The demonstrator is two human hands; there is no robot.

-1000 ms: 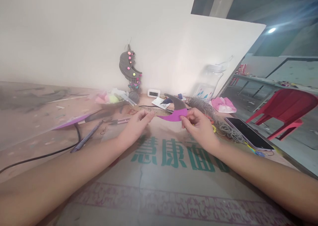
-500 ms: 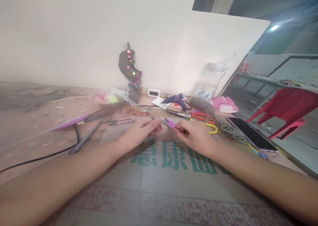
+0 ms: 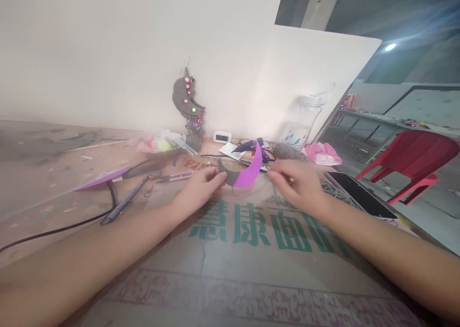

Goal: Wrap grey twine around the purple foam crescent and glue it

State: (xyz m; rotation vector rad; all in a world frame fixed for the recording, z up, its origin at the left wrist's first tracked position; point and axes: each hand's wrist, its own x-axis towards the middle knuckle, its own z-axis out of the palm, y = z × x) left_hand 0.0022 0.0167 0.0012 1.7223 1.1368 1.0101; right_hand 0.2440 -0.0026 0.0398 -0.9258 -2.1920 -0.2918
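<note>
My left hand (image 3: 208, 183) pinches one end of a crescent-shaped piece (image 3: 250, 173) between thumb and fingers. Grey yarn (image 3: 230, 176) covers the crescent's left part, while its right part is bare purple and points upward. A short dark strand dangles below the wrapped part. To the right of the crescent and apart from it, my right hand (image 3: 296, 181) is closed with its fingers drawn together. Whatever it may hold is too small or blurred to make out.
Behind the hands lie a blue glue gun (image 3: 264, 152), a grey yarn heap (image 3: 289, 151) and a white digital clock (image 3: 222, 136). A phone (image 3: 357, 193) is at the right, thread snips (image 3: 178, 176) at the left. A decorated crescent (image 3: 182, 98) hangs on the wall.
The crescent has turned so that its purple part stands up into view. My right hand has moved away from it to the right; my left hand keeps its hold.
</note>
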